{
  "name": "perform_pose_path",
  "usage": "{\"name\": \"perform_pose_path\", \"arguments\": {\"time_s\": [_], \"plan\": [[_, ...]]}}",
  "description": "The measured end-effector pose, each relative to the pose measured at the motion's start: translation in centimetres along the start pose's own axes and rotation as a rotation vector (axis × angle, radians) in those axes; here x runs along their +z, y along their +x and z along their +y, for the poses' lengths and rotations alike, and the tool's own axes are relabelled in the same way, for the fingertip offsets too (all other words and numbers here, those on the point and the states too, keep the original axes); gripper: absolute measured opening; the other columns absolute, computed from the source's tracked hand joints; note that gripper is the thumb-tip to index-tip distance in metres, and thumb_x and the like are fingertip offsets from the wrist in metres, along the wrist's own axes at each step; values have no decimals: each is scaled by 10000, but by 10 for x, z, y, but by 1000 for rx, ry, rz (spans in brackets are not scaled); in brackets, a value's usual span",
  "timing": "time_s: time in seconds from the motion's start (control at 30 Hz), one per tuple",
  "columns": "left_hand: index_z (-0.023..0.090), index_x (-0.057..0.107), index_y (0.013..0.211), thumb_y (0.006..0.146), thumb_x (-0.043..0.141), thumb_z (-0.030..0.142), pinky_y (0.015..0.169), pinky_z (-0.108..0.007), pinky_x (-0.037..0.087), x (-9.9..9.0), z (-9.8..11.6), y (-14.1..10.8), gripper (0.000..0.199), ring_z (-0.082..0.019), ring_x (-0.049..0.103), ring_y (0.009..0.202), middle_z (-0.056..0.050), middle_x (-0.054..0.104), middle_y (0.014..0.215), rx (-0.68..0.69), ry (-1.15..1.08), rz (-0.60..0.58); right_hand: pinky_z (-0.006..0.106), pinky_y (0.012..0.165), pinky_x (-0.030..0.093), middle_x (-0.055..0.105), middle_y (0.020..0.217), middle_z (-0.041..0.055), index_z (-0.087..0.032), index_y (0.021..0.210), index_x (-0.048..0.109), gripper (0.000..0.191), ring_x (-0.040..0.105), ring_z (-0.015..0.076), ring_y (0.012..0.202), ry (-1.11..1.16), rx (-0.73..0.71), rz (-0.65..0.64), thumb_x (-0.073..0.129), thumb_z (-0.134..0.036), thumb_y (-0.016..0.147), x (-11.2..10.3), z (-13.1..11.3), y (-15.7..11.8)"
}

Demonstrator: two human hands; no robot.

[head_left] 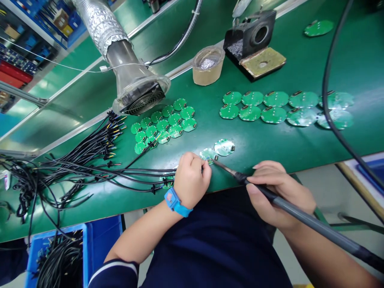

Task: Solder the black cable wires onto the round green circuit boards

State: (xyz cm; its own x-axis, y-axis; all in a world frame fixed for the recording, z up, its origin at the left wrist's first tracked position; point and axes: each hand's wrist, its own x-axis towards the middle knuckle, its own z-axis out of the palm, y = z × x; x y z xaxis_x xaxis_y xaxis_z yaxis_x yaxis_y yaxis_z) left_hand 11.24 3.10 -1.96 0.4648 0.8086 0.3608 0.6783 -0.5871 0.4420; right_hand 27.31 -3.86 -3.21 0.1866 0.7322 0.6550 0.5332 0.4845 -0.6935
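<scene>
My right hand (279, 192) is closed round the handle of a soldering iron (270, 196), whose tip points left and meets the edge of a round green circuit board (207, 153). Beside that board my left hand (192, 176), with a blue wrist strap, is closed on a black cable (162, 171); the cable's wire ends are mostly hidden by the fingers. A second round board (224, 147) lies just right of the first. Another board (167, 181) lies partly under cables left of my hand.
Rows of boards (163, 137) lie at centre left and more boards (273, 115) at right. Behind stand a paper-coloured cup (207, 74), an iron stand with sponge (263, 62) and a fume extractor duct (129, 76). Black cables (87, 148) heap at left; a blue bin (85, 256) holds more.
</scene>
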Motion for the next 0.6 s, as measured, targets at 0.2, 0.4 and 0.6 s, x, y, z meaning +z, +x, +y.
{"name": "perform_pose_path", "arguments": {"time_s": [0.2, 0.4, 0.6], "plan": [[150, 511, 684, 827, 490, 117, 687, -308, 471, 1, 1, 1, 148, -168, 511, 741, -59, 518, 730, -10, 38, -4, 387, 692, 489, 538, 651, -13, -194, 841, 556, 192, 547, 141, 591, -31, -13, -20, 595, -71, 700, 4, -1, 2], [146, 509, 674, 821, 485, 119, 675, -310, 468, 2, 3, 1, 151, -172, 504, 728, -62, 514, 725, -23, 79, -15, 384, 690, 473, 551, 681, 5, -184, 878, 565, 202, 549, 152, 621, 18, 15, -9, 593, -71, 713, 1, 0, -2], [147, 521, 666, 810, 503, 110, 697, -317, 471, -3, 3, 5, 149, -172, 509, 734, -57, 505, 737, -72, 39, -84, 387, 695, 467, 562, 689, 15, -210, 907, 582, 233, 552, 168, 637, 65, 80, 27, 581, -59, 729, -2, -2, 1]]}}
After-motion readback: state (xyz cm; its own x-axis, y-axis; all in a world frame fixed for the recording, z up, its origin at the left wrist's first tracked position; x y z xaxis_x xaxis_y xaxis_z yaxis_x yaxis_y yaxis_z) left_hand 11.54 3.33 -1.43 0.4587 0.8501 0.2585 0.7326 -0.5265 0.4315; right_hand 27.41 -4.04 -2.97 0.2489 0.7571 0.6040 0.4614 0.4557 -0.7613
